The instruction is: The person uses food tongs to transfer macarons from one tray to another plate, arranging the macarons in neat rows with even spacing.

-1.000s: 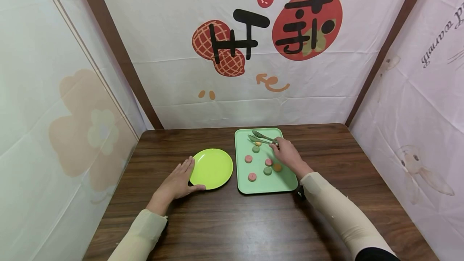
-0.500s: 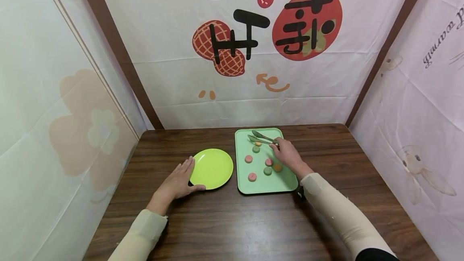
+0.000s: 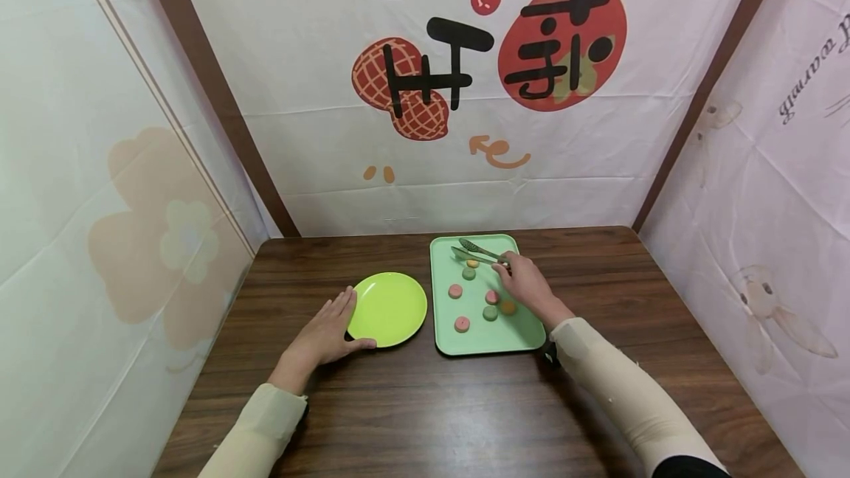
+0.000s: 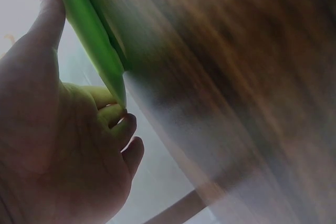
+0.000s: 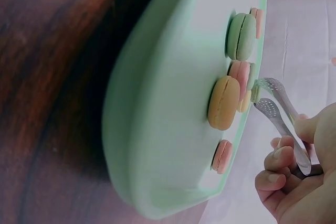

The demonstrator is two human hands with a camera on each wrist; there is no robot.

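Observation:
My left hand (image 3: 325,334) rests against the left side of a lime-green plate (image 3: 392,308), fingers along its rim and thumb at its near edge. The left wrist view catches the plate (image 4: 86,27) edge-on against thumb and fingertips. Over a mint-green tray (image 3: 458,343), my right hand (image 3: 527,286) grips metal serving tongs (image 3: 479,251). Their perforated tips stand apart, overlapping the tray's far left part above a yellow macaron (image 3: 473,262) and a green macaron (image 3: 468,274). In the right wrist view, thumb and fingers pinch the tongs (image 5: 283,124).
Nearer on the tray lie pink macarons (image 3: 454,291), another green macaron (image 3: 490,313) and an orange-brown macaron (image 3: 508,307). Tray and plate stand side by side on a dark wooden table (image 3: 412,404). Printed cloth walls (image 3: 412,201) rise at the back and both sides.
The tips of the tongs have shifted very slightly left. The left hand, plate, tray and macarons stay where they were.

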